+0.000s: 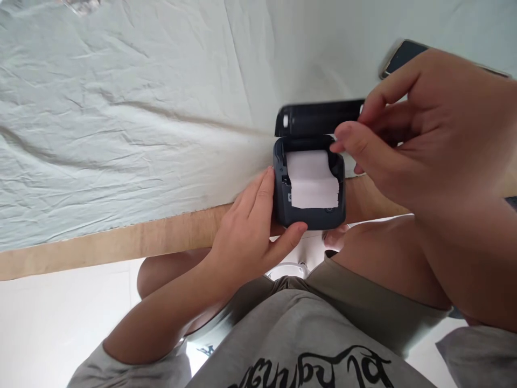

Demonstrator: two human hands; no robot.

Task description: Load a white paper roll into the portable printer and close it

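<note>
A small dark label printer (313,218) sits at the table's edge with its lid (319,117) raised. White paper (314,180) lies in its open bay, and a torn-looking end hangs over the front. My left hand (250,231) holds the printer from the left, its fingers along the side and its thumb at the front edge. Over the right end of the lid, my right hand (412,124) is curled, with index finger and thumb at the lid's corner. Another fingertip of it is close to the paper bay. The remaining right fingers are partly hidden.
A pale, wrinkled cloth (141,134) covers the table. Along the near side runs a bare wooden edge (161,237). A phone (404,56) lies at the upper right, partly behind my right hand. A shiny clear object (83,5) is cut off at the top left.
</note>
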